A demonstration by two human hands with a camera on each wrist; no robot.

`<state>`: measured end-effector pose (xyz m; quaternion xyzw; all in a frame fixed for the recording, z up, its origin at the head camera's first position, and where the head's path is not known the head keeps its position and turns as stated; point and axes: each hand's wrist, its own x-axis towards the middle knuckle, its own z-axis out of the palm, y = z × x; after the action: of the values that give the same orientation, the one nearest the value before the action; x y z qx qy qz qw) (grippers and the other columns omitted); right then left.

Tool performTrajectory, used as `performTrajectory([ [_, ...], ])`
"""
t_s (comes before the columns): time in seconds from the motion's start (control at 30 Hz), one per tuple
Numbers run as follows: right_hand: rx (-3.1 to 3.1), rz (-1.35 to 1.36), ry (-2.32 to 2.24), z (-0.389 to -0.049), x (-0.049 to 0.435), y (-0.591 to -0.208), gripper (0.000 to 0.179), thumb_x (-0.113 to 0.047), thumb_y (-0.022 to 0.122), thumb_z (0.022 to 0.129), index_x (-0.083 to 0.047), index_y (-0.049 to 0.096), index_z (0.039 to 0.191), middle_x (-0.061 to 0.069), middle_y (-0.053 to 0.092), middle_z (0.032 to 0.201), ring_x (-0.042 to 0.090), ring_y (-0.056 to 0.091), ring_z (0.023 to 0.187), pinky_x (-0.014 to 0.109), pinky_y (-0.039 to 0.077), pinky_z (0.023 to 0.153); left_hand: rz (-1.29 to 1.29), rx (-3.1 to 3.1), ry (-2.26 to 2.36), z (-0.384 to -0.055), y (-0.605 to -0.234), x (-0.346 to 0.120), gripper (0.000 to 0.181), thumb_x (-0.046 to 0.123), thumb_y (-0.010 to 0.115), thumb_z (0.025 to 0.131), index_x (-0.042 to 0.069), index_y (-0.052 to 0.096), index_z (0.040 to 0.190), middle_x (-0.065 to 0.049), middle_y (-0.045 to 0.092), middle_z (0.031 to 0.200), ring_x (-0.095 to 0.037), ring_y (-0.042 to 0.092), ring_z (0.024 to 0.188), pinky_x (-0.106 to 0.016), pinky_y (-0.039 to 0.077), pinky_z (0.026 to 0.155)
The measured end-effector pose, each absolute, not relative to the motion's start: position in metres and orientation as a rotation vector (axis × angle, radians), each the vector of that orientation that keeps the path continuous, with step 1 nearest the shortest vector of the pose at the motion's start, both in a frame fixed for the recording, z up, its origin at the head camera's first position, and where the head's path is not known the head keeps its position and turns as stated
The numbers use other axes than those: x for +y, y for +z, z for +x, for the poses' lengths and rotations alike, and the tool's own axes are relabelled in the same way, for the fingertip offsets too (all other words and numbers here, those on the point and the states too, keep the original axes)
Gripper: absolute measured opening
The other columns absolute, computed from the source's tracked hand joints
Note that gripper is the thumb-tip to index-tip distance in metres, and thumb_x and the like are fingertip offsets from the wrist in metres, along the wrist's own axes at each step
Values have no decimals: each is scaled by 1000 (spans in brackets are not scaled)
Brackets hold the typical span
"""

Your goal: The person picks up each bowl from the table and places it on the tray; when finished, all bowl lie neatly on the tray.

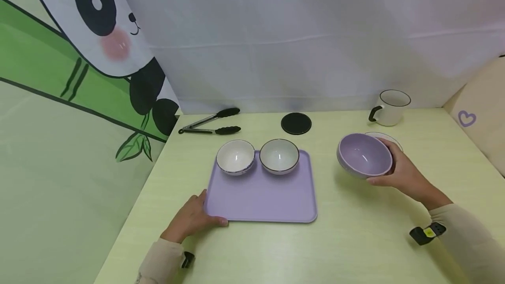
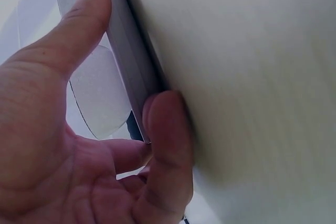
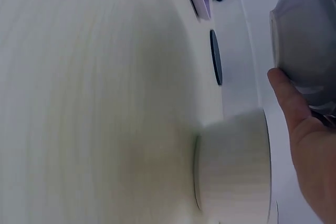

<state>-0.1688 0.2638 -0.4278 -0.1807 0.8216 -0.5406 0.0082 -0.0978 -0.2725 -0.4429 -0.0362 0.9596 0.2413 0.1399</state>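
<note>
My right hand [image 1: 401, 174] grips a purple bowl [image 1: 364, 154] by its right side, thumb in front; the bowl is held above the table, tilted toward the head camera. In the right wrist view the bowl [image 3: 307, 40] shows its outer wall, with a finger along its underside. My left hand [image 1: 195, 216] holds the near left corner of a purple tray [image 1: 262, 200], thumb at the front edge. The left wrist view shows curled fingers [image 2: 168, 129] at the tray's edge [image 2: 131, 51]. Two white bowls, one blue-rimmed [image 1: 236, 156] and one dark-rimmed [image 1: 279, 156], stand along the tray's far side.
Black-tipped tongs [image 1: 209, 122] lie spread behind the tray. A black round coaster [image 1: 296, 123] is at the back middle. A white mug [image 1: 390, 111] with a black handle stands back right. A white dish [image 1: 388, 137] is mostly hidden behind the purple bowl.
</note>
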Motion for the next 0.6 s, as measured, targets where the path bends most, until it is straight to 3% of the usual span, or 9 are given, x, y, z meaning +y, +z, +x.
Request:
performTrajectory([
  [0.3, 2449, -666, -1754, -166, 230, -437, 107, 7, 87, 69, 0, 23, 154, 15, 35, 143, 13, 46, 116, 21, 49, 84, -116, 2771, 703, -99, -443, -273, 121, 59, 91, 59, -8, 39, 146, -20, 56, 111, -29, 56, 96, -52, 46, 93],
  [0.6, 2302, -749, -1774, -165, 204, -452, 104, 4, 89, 68, -2, 28, 152, 18, 40, 144, 18, 49, 119, 26, 49, 89, -118, 2771, 698, -98, -444, -273, 120, 59, 91, 59, -8, 40, 145, -20, 56, 109, -28, 56, 95, -52, 46, 93],
])
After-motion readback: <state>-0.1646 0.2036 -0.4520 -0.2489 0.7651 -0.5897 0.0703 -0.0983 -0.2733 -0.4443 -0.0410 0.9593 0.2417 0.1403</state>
